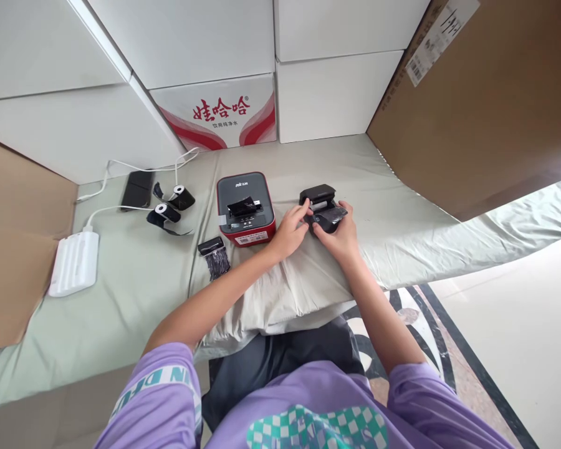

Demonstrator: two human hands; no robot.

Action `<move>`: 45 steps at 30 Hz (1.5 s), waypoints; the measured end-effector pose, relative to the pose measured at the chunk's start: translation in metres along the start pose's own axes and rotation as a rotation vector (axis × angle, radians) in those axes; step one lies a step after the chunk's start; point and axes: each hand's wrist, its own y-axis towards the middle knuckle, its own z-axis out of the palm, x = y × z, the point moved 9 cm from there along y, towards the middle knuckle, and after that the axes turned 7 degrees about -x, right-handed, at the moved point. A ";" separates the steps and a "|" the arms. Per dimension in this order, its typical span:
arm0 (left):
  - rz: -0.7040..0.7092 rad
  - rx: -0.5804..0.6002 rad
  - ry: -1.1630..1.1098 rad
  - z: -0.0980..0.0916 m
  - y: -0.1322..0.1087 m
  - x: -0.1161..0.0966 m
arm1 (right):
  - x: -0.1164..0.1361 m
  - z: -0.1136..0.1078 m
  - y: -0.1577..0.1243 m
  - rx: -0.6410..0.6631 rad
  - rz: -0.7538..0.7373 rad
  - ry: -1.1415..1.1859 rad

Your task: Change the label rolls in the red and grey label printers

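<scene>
Both my hands meet on a small black device lying on the pale green bedsheet. My left hand reaches in from the left, its fingertips pressed against the device's near left side. My right hand curls round the device from the right and holds it. The lid or upper part of the device stands open behind my fingers. Just left of my hands sits a red and grey label printer with a black roll in its top.
Two black ribbon rolls with white cores lie further left, beside a black phone on a white cable. A white power strip sits at the left. A black strip lies before the printer. White cartons and brown cardboard wall the back and right.
</scene>
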 end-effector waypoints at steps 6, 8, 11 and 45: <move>-0.148 -0.047 -0.077 0.001 0.014 0.002 | 0.002 -0.001 0.000 0.010 0.011 0.027; -0.087 -0.095 -0.046 -0.001 0.016 -0.007 | 0.001 0.000 0.000 0.019 0.017 0.032; 0.051 -0.180 0.010 -0.006 0.020 -0.020 | 0.001 0.001 0.001 0.029 0.019 0.036; -0.106 0.240 0.953 0.018 0.090 -0.042 | -0.005 0.005 0.003 0.053 0.064 0.076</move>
